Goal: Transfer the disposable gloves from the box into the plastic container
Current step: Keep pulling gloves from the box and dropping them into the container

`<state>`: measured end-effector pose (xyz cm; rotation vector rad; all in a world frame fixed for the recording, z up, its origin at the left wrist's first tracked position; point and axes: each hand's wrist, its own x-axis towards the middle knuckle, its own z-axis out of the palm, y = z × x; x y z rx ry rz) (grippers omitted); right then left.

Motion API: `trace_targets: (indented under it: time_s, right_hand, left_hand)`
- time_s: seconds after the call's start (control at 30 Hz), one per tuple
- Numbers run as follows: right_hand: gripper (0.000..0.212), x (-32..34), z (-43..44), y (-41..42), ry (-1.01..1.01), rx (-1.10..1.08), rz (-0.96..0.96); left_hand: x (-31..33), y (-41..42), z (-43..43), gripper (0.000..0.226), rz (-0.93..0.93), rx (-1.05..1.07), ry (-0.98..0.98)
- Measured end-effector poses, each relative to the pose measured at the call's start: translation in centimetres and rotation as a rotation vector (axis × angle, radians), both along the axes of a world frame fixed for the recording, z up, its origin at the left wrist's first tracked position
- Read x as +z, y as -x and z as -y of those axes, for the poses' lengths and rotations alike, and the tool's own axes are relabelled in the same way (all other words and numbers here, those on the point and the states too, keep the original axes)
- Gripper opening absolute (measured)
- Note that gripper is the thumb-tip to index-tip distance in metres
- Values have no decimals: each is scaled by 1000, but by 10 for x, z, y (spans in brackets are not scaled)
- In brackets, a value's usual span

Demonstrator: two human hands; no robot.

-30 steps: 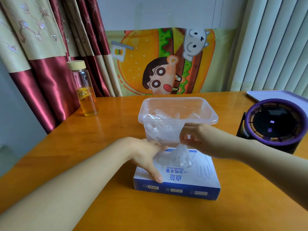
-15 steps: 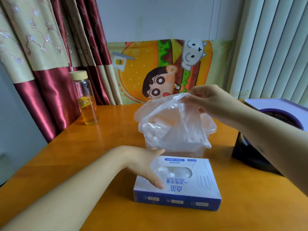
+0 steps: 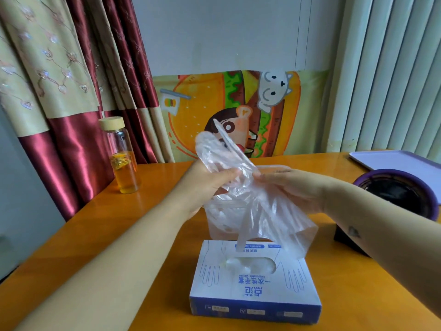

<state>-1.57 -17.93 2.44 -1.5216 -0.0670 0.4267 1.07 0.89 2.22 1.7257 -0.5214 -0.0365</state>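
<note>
Glove, one, gripped by two hands.

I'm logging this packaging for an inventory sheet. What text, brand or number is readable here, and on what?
"一次性手套": top of the glove box, upside down to the camera.
"Disposable Gloves": tiny line next to it on the same top, barely legible.
"点论", likely: large brand characters on the same top.
Blue strips and front-side labels on the box: too small to read.
On the bottle and the poster: no readable text.

Orange wooden table, maroon-and-cream curtains, pale wall, white vertical blinds.
</note>
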Motion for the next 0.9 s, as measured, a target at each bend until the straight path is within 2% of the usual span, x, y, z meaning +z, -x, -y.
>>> trace_targets:
  time_s: [0.13, 0.2, 0.3, 0.37, 0.4, 0.47, 0.5, 0.63, 0.77, 0.9]
  right_hand:
    - [68, -4, 11, -6, 9, -113, 30]
    - [73, -7, 14, -4, 36, -260, 151]
    - [52, -11, 14, 8, 218, -411, 547]
    - [34, -17, 12, 16, 510, -314, 752]
    - [25, -21, 10, 17, 671, -238, 795]
    - [8, -29, 5, 13, 888, -148, 789]
    - [8, -32, 2, 9, 944, -135, 783]
    - [32, -38, -4, -10, 1006, -218, 843]
    - [40, -28, -1, -20, 959, -384, 857]
    - [64, -34, -4, -24, 977, -334, 845]
  left_hand:
    - [-3, -20, 6, 8, -151, 235, 143]
    - [-4, -33, 2, 12, -244, 321, 266]
    - [-7, -48, -4, 4, -356, 389, 417]
    - [-9, -54, -6, 5, -414, 408, 456]
    - [-10, -56, -6, 5, -429, 411, 462]
    - [-13, -58, -3, 5, -449, 412, 465]
    - [-15, -58, -2, 5, -454, 413, 464]
    - [-17, -60, 0, 7, -459, 409, 463]
    - [-18, -61, -2, 5, -461, 406, 463]
    - [-19, -62, -1, 6, -474, 385, 506]
